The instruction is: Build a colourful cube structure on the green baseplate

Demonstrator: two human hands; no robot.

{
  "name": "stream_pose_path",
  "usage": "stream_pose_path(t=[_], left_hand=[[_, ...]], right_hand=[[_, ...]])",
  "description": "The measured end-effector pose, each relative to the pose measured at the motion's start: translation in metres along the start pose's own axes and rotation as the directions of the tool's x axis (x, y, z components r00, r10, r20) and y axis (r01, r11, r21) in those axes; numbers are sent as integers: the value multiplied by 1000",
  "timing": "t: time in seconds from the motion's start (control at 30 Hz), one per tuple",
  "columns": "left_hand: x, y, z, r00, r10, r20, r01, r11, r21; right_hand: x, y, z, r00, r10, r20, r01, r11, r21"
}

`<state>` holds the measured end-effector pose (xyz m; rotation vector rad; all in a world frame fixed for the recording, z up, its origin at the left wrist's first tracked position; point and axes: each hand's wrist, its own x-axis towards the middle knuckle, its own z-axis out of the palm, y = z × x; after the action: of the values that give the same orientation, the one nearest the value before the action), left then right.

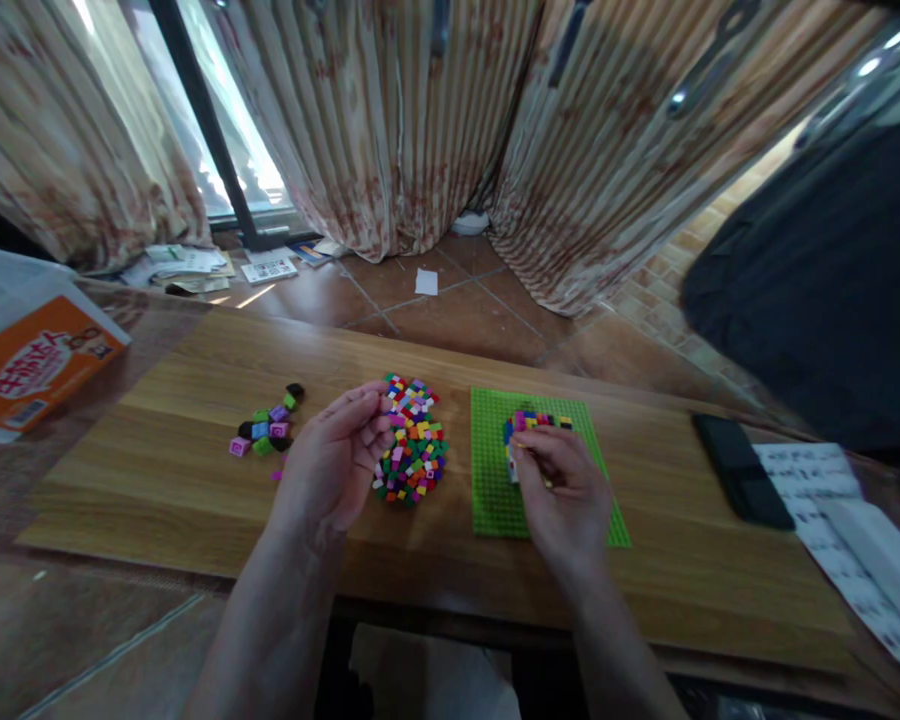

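Note:
My left hand (339,455) is turned palm up at the left edge of a pile of small coloured building bricks (411,462). Its fingers curl in towards the thumb, and whatever they hold is too small to make out. On the right, a green studded baseplate (489,500) carries a low multicoloured brick build (523,418). My right hand (568,485) is over this build, thumb and forefinger pinched together at its left side. The hand covers much of the build, and anything in the pinch is hidden.
Several larger bricks (261,431) lie loose on the wooden table (172,440) at left. A dark phone (742,470) and printed sheets (806,475) are at the right end. An orange and white bag (37,360) stands beyond the left end. Curtains (390,130) hang behind.

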<state>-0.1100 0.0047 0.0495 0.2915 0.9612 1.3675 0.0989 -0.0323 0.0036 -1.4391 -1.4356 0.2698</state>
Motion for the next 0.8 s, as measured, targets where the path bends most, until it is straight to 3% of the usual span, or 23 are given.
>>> stream_pose_path(t=[0.1,0.33,0.4,0.57,0.8], left_hand=[[0,-3,2,1000,-21,10,21,1000,9],[-1,-7,7,999,-29,13,29,999,23],[-2,-8,8,999,-39,18,38,999,21],[-2,-8,8,999,-48,14,47,999,18],[-1,-7,5,998,-44,38,43,999,20]], right_hand=[[9,14,-15,994,45,-95,-49,998,-35],[19,31,-36,988,80,-133,-112,961,-253],[21,34,-37,988,77,-136,-115,946,-303],[22,39,-33,989,107,-104,-127,970,-209],[21,39,-27,997,9,-75,-33,947,-320]])
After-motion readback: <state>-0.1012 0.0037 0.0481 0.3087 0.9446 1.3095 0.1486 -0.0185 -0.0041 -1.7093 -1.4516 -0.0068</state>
